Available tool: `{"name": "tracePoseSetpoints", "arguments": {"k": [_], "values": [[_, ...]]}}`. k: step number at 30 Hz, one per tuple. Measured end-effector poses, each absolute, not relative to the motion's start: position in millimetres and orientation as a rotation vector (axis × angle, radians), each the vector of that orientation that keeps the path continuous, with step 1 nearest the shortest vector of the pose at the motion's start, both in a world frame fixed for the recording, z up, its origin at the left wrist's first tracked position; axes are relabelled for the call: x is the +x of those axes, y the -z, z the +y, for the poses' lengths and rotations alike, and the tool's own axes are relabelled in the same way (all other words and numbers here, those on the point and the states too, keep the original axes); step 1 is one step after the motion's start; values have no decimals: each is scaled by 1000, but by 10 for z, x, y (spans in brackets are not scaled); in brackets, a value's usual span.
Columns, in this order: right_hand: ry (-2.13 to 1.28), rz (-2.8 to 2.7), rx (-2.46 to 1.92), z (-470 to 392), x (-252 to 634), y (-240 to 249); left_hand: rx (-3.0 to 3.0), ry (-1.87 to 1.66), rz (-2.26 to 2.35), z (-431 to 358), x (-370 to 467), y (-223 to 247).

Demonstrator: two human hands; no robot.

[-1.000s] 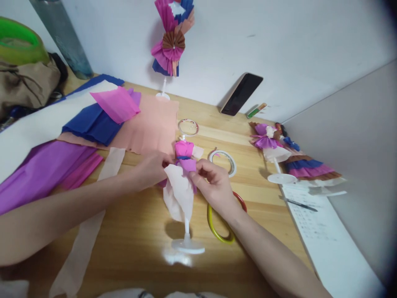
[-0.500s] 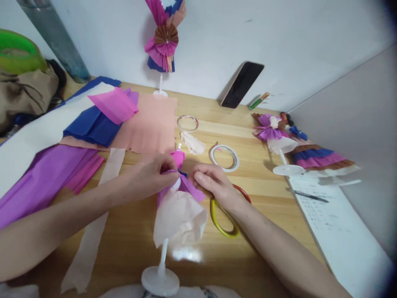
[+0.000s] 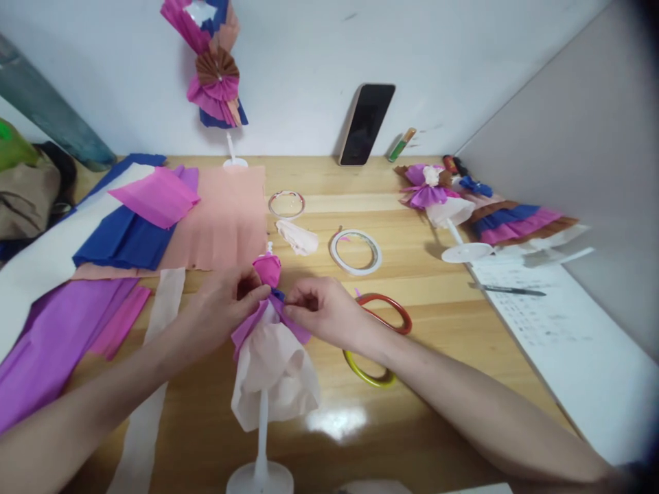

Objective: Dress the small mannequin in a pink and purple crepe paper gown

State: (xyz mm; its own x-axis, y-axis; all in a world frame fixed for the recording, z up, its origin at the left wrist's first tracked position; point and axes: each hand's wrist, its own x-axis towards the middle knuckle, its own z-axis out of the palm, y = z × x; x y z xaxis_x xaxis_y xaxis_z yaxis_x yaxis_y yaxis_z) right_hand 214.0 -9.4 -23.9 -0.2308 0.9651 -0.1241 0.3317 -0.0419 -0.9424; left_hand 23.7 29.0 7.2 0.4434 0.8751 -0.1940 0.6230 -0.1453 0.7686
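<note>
A small paper figure on a white stand (image 3: 261, 439) leans away from me, with a pink top (image 3: 268, 269), a purple layer (image 3: 295, 331) and a pale skirt (image 3: 275, 370). My left hand (image 3: 234, 302) pinches the purple paper at the left of its waist. At the right of the waist, beside a bit of dark blue paper (image 3: 278, 293), my right hand (image 3: 319, 307) has thumb and fingertips pressed together on the purple layer's edge. Red-handled and yellow-handled loops (image 3: 390, 299) lie partly under my right forearm.
Crepe paper sheets (image 3: 226, 213) cover the left side. A tape roll (image 3: 355, 252) and bead ring (image 3: 287, 204) lie beyond my hands. A phone (image 3: 366, 125) leans on the wall; finished paper figures (image 3: 432, 189) and a pen (image 3: 509, 291) are at right.
The view has shifted, so most things sit further left. My right hand has moved in to the figure's waist and its fingers have closed there. The skirt and stand have turned slightly.
</note>
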Motion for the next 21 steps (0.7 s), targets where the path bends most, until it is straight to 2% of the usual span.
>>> {"name": "tracePoseSetpoints", "arguments": {"k": [7, 11, 17, 21], "values": [[-1446, -1512, -1333, -88, 2153, 225, 1739, -337, 1206, 272, 177, -35], [-1387, -1548, -1394, -82, 2120, 273, 1536, -386, 1159, 258, 198, 14], [-1480, -1447, -1306, -77, 2135, 169, 1154, -538, 1174, 205, 280, 0], [-1382, -1483, -1356, -144, 2138, 82, 922, -550, 1184, 146, 316, -66]]}}
